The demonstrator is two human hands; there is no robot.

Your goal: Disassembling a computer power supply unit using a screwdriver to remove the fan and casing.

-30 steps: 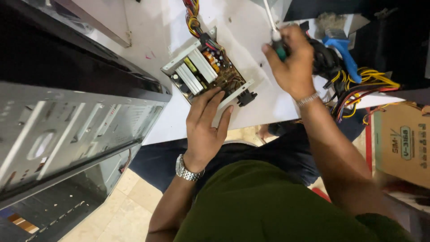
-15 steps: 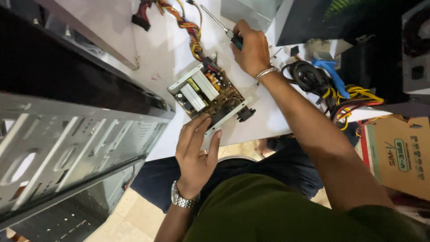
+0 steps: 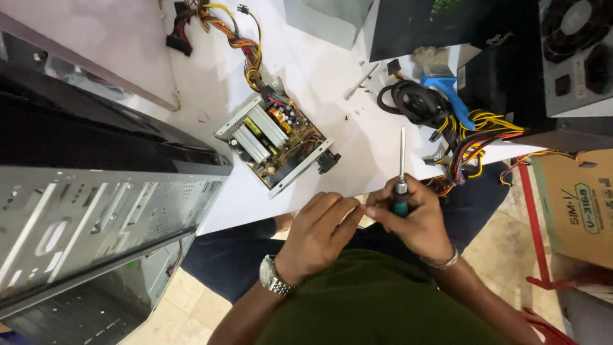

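Head view: right hand grips screwdriver.

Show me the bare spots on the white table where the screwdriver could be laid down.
Bare white table lies between the open metal power supply and the coiled black cable, and left of the supply near the black computer case. The right side is crowded with yellow-red wire bundles.

Left hand, right hand together (fingers touching).
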